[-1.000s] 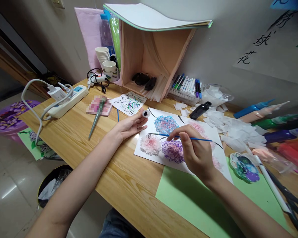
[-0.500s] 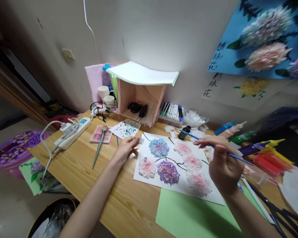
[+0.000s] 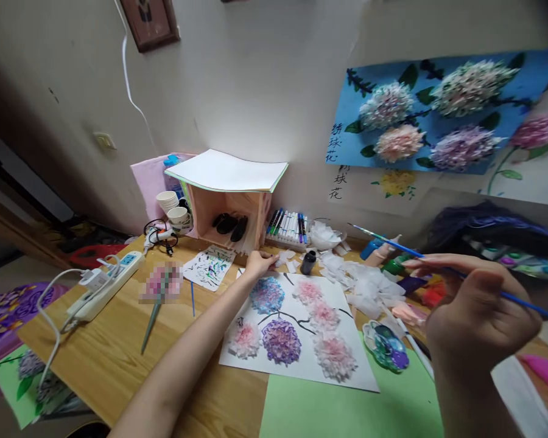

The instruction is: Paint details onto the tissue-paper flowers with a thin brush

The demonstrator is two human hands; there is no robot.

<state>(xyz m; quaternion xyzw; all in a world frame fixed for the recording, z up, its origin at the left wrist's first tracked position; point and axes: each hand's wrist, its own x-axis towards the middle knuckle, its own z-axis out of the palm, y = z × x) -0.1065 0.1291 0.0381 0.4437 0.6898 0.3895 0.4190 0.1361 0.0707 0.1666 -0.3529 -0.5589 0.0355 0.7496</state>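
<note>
My right hand (image 3: 481, 307) is closed round a thin blue paintbrush (image 3: 404, 248), raised over the table's right side with its bristles pointing left. My left hand (image 3: 259, 265) reaches past the top edge of a white sheet (image 3: 301, 376); its fingertips are together beside small white tissue pieces (image 3: 284, 258), and what they hold is hidden. Puffy flowers stand on the sheet: a blue one (image 3: 267, 295), a purple one (image 3: 281, 342) and several pink ones (image 3: 336, 356), with dark painted branches between them. A small black bottle (image 3: 308, 263) stands open just beyond the sheet.
A paint-smeared palette (image 3: 386, 347) lies on green paper (image 3: 347, 413) at the right. Behind are crumpled tissue (image 3: 369, 283), markers (image 3: 288, 225) and a pink box (image 3: 228, 210). A power strip (image 3: 103, 289) and a brush (image 3: 153, 316) lie left.
The view has swung right and up. My left hand has moved from the sheet's left edge to its top, by the tissue pieces. My right hand has drawn away rightward, still with the paintbrush.
</note>
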